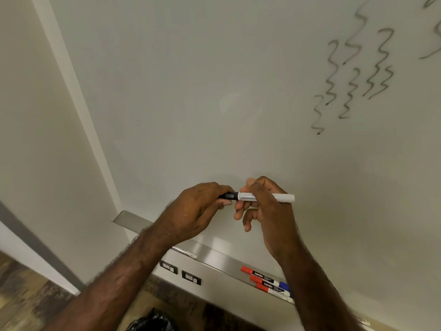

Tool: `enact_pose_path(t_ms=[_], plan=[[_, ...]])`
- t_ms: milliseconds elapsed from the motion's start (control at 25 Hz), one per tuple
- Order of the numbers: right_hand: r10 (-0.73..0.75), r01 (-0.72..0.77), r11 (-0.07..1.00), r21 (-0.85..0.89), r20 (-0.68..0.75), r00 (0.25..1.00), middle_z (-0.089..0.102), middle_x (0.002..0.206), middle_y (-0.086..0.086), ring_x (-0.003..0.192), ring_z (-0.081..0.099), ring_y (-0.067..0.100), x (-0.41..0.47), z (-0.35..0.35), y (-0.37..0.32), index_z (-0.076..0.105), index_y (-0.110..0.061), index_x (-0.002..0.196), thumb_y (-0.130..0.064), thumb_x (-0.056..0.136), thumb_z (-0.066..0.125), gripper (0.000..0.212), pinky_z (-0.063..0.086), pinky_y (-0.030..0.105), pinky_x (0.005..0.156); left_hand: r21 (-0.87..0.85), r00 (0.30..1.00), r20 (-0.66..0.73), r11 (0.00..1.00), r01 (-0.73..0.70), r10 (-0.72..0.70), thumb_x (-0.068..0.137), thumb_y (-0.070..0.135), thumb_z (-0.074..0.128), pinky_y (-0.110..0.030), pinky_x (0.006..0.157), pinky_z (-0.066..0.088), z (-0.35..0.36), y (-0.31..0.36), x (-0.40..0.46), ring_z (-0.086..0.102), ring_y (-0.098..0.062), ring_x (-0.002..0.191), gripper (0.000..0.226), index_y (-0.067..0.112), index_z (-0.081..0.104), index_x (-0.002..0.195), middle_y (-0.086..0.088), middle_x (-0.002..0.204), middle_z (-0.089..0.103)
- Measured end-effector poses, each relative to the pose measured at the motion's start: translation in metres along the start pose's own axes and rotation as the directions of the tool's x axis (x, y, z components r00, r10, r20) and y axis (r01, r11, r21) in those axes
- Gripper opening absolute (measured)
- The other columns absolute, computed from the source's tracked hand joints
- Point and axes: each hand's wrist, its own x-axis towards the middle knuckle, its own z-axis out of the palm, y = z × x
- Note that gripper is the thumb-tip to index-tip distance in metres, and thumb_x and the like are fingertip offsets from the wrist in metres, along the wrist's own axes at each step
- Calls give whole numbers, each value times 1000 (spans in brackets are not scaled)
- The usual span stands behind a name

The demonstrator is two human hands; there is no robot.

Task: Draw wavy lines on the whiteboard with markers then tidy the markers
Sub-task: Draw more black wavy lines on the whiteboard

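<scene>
Both hands hold one white-barrelled black marker level in front of the whiteboard. My right hand grips the barrel, and my left hand is closed on the black cap at the marker's left end. The cap sits against the barrel; I cannot tell whether it is fully seated. Several grey wavy lines are drawn on the upper right of the board. Red-capped and blue-capped markers lie on the metal tray below.
Another marker lies on the tray's left part, half hidden by my left forearm. Two wall sockets sit under the tray. A black plastic bag is on the floor below. The board's pale frame runs down the left.
</scene>
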Motion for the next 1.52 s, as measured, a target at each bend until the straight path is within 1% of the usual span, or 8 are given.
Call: enact_pose_path(t_ms=[240, 400, 520, 680, 840, 1040, 1360, 1520], plan=[[161, -160, 984, 81, -13, 987, 69, 75, 15, 58, 62, 23, 12, 8, 39, 65, -7, 97, -41, 90, 72, 36, 44, 30, 46, -124, 982, 134, 981, 146, -130, 110, 28, 49, -27, 82, 51, -5, -51, -24, 62, -14, 93, 28, 19, 64, 133, 6, 103, 64], [277, -278, 959, 61, 23, 961, 72, 83, 15, 70, 65, 22, 17, 7, 94, 76, -6, 98, -21, 91, 77, 16, 50, 33, 52, -148, 937, 160, 932, 332, -309, 105, 26, 58, -15, 78, 45, 4, -96, -70, 59, -11, 90, 25, 23, 68, 128, 12, 98, 60], [315, -311, 945, -106, 26, 949, 76, 82, 8, 72, 67, 19, 21, 20, 152, 80, -12, 98, -8, 91, 78, 8, 55, 31, 55, -166, 851, 224, 842, 513, -475, 104, 26, 61, -12, 82, 43, 19, -131, -102, 58, -9, 96, 33, 28, 64, 137, 11, 102, 59], [364, -375, 871, -318, -95, 927, 79, 82, 0, 68, 72, 16, 29, 43, 227, 79, -19, 94, -16, 86, 85, 11, 59, 27, 60, -122, 694, 356, 705, 698, -626, 105, 30, 60, -19, 93, 45, 42, -169, -133, 57, -4, 110, 44, 27, 53, 148, 8, 115, 57], [295, -316, 796, -517, -126, 947, 75, 76, -10, 68, 69, 0, 39, 61, 278, 80, -18, 90, -21, 89, 83, 5, 54, 18, 67, -90, 636, 317, 646, 758, -703, 103, 12, 62, -13, 96, 47, 62, -200, -148, 60, -10, 108, 35, 14, 63, 138, 1, 120, 64], [360, -380, 803, -459, -135, 923, 77, 77, -9, 75, 75, 13, 42, 73, 315, 76, -30, 81, -22, 92, 78, 14, 65, 44, 78, -68, 580, 189, 579, 813, -792, 101, 10, 63, -19, 86, 47, 79, -216, -152, 60, -15, 103, 21, 11, 73, 120, -3, 114, 66], [249, -235, 705, -669, -77, 965, 76, 105, -7, 97, 67, 8, 34, 79, 333, 78, -20, 107, -15, 97, 69, 13, 52, 22, 91, 76, 553, 271, 590, 804, -788, 97, 9, 69, -39, 92, 51, 96, -228, -173, 63, -30, 100, 17, 1, 73, 111, -14, 106, 70], [225, -188, 664, -724, -47, 973, 74, 111, -5, 105, 64, 10, 33, 84, 337, 77, -20, 110, -8, 97, 63, 23, 47, 22, 97, 64, 560, 252, 591, 804, -789, 97, 12, 69, -34, 92, 51, 97, -229, -175, 64, -24, 100, 21, 7, 73, 118, -10, 110, 70]])
